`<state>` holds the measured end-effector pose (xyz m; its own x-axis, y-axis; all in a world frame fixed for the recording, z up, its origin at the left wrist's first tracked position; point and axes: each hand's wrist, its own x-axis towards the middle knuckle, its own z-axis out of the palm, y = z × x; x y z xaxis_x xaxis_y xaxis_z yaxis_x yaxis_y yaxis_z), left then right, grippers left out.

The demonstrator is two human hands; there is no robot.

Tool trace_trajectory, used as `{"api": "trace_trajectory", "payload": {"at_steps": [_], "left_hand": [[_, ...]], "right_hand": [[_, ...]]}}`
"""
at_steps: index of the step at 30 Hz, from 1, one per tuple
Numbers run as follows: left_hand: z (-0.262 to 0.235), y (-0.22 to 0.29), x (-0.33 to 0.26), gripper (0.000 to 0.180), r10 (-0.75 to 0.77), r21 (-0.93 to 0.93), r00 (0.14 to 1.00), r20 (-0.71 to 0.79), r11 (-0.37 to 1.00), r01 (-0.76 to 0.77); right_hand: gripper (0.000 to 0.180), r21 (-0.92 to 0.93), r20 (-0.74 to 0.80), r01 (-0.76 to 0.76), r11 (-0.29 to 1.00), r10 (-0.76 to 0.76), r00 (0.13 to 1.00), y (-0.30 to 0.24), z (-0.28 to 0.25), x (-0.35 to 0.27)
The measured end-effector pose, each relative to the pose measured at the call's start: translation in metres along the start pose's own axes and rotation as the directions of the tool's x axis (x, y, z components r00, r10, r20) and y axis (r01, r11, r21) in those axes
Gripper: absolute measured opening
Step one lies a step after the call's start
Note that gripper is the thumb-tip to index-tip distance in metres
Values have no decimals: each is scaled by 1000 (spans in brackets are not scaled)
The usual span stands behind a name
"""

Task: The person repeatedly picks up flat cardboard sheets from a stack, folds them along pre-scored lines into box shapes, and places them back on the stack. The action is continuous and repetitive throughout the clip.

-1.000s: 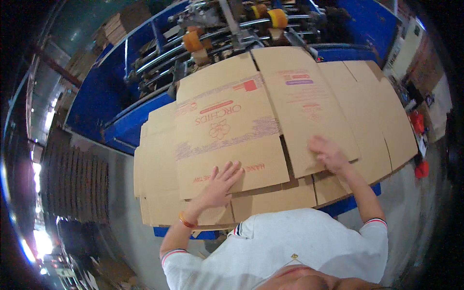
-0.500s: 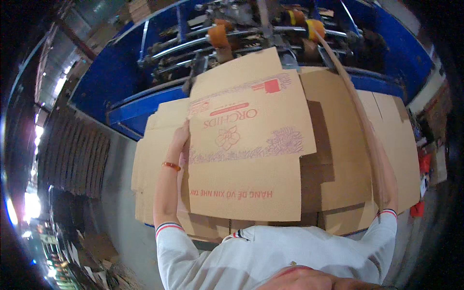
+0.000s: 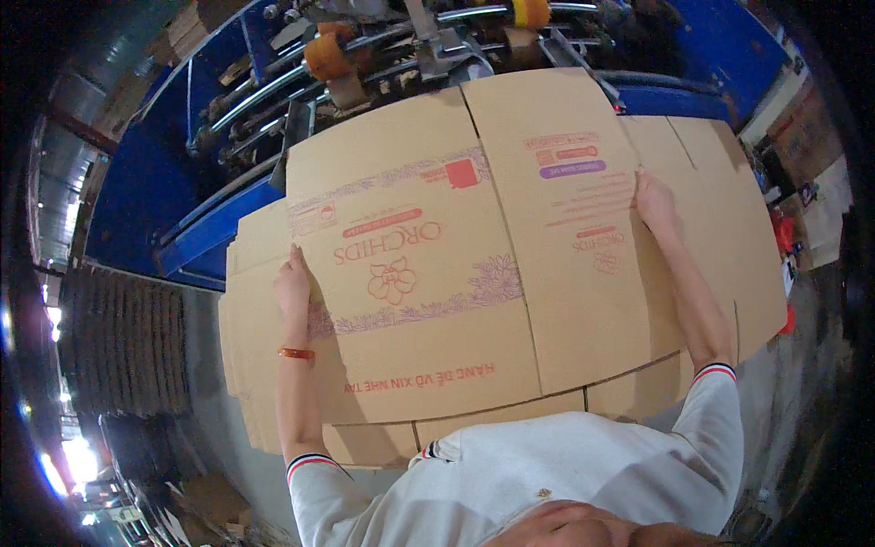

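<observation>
A flattened brown cardboard box [image 3: 410, 356] lies in front of me, with red and purple flower print and crease lines between its panels. My left hand [image 3: 292, 284] is closed on its left edge, the fingertips pointing away from me. At the right edge of the printed right panel, my right hand [image 3: 656, 202] is closed on the board, part of its fingers hidden. Beneath this box rest more flat cardboard sheets [image 3: 729, 210], sticking out on both sides and along the near edge.
Beyond the cardboard stands a blue machine [image 3: 132, 182] with metal shafts and orange rollers [image 3: 328, 56]. The box's far edge reaches under its metal parts. A tall stack of cardboard [image 3: 123, 342] stands on the floor at the left. Red items [image 3: 786, 232] are at the right.
The box's right panel, raised on edge before, now lies flat with its print facing up. My right hand has come into sight at its edge. My left hand still holds the left edge.
</observation>
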<state>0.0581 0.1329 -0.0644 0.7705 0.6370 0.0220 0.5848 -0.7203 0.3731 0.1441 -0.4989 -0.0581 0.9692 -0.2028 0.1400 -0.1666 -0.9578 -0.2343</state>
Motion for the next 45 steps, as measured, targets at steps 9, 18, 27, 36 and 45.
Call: {"api": "trace_trajectory", "payload": {"at_steps": [9,18,27,36,45], "left_hand": [[-13,15,-11,78,130,101,991,15,986,-131],[-36,20,-95,66,567,339,823,-24,779,-527],[-36,-12,-246,86,883,-26,417,217,432,-902],[-5,28,-153,73,935,56,355,20,353,-934],[9,91,-48,76,804,200,525,-278,583,-787]], "right_hand": [[29,-217,138,77,973,-48,989,-17,-5,1],[56,-15,-8,404,915,-404,915,-66,-13,-138],[89,-25,189,747,664,-731,656,-49,-48,-257],[84,-99,-22,791,603,-796,604,-75,-9,-152],[68,-266,-397,581,769,-637,661,-117,33,-27]]}}
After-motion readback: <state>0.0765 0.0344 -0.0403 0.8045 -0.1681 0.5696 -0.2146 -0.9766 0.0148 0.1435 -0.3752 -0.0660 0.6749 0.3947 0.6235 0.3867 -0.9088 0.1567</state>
